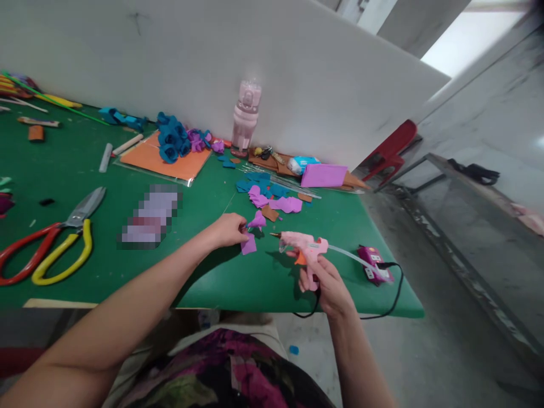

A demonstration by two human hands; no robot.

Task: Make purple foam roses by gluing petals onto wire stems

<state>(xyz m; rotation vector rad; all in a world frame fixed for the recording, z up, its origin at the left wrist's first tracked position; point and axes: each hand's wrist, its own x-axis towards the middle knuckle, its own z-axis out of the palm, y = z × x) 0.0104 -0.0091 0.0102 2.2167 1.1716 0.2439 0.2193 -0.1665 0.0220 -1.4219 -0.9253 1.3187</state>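
My right hand [327, 286] grips the handle of a pink glue gun [302, 246], its nozzle pointing left over the green table [212, 283]. A clear glue stick pokes out of the gun's back, and a black cord runs off to the right. My left hand [228, 229] pinches a small purple foam petal [257, 221] just left of the nozzle. A second purple piece [249, 243] lies on the table under my fingers.
Purple, teal and brown foam scraps [272, 198] lie behind my hands. Farther back are a pink bottle [245, 116], blue foam roses [172, 139] on an orange sheet, and a purple sheet [323, 175]. Large red-and-yellow shears [55, 243] lie at left. A white wall panel backs the table.
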